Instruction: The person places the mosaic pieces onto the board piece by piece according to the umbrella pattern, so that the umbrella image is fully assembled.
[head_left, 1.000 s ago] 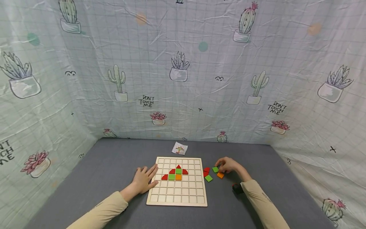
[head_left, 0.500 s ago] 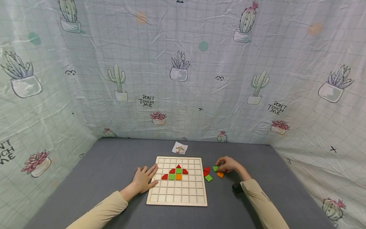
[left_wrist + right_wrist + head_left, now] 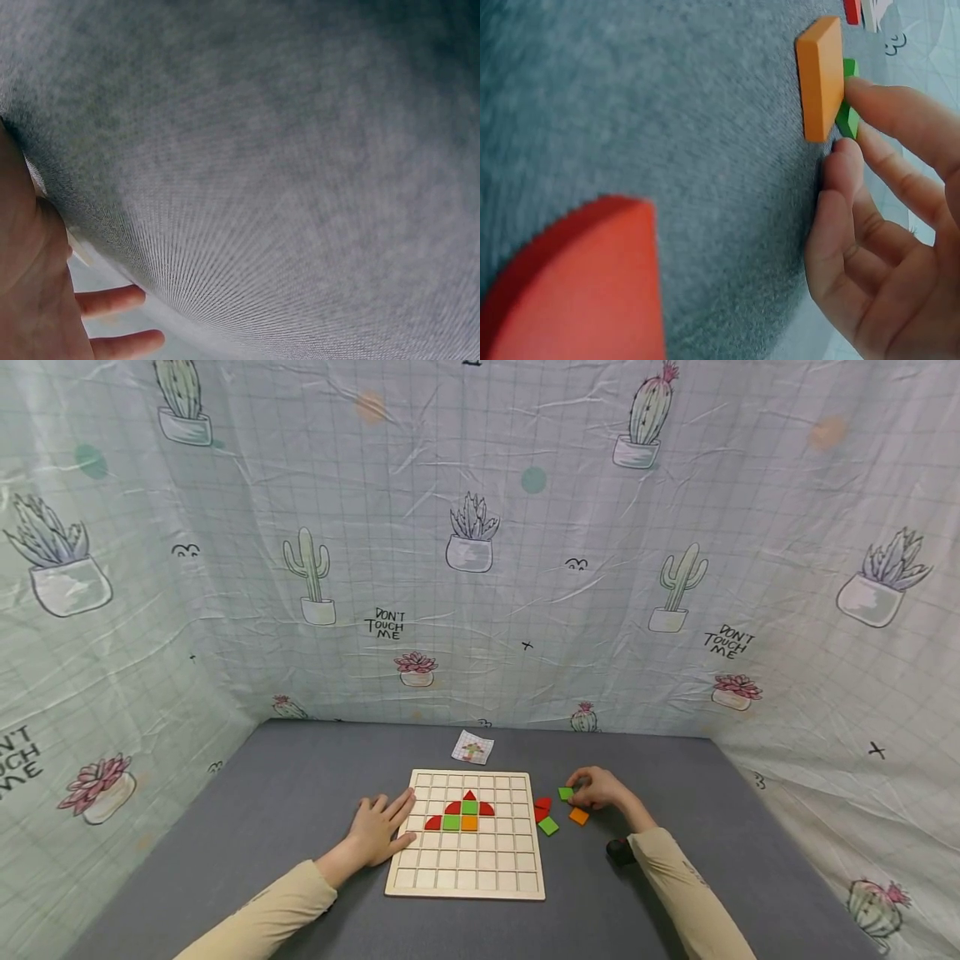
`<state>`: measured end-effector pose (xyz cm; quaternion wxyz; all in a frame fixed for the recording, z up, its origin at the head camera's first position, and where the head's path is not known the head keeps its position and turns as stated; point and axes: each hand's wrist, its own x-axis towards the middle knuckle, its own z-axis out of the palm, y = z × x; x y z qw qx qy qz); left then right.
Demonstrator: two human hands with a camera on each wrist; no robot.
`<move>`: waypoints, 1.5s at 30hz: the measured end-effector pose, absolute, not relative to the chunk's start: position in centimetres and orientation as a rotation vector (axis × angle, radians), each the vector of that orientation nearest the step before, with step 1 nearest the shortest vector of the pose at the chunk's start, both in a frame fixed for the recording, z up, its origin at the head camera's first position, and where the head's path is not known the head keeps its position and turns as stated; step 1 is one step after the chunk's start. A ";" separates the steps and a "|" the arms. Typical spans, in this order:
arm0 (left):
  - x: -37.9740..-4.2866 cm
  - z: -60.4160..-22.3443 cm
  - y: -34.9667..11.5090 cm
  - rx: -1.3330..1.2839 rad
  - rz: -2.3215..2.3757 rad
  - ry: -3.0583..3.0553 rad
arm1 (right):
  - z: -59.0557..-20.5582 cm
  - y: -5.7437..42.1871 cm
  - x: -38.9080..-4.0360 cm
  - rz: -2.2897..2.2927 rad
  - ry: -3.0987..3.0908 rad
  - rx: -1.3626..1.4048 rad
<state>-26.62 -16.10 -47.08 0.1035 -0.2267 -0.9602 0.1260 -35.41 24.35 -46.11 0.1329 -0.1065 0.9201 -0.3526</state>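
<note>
A pale wooden grid board [image 3: 465,885] lies on the table, with several red, green and orange tiles set in its squares. My left hand [image 3: 372,832] rests on the board's left edge with its fingers spread. In the left wrist view part of the left hand [image 3: 41,292] shows at the lower left. Right of the board, my right hand [image 3: 597,788] pinches a green square tile [image 3: 566,793] at its edge, low at the table. An orange square tile [image 3: 823,79] lies just beside the thumb in the right wrist view.
Between board and right hand lie red pieces [image 3: 542,808] and another green square [image 3: 549,826]. A small pattern card [image 3: 472,747] lies behind the board. A red quarter-circle [image 3: 585,292] is close to the right wrist camera. Cactus-print fabric [image 3: 480,610] hangs around the table.
The right hand and the green square at its fingertips have shifted slightly away, toward the back of the table, leaving a wider gap from the orange square. The left hand stays put.
</note>
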 end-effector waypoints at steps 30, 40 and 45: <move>-26.8 -47.3 -16.1 -0.662 0.441 -2.833 | -45.7 25.0 -33.7 -1.140 2.650 -0.411; -26.8 -47.0 -16.0 -0.665 0.416 -2.853 | -45.3 24.2 -32.2 -1.179 2.624 -0.505; -26.7 -46.9 -16.0 -0.667 0.400 -2.854 | -45.2 22.9 -31.1 -1.221 2.621 -0.526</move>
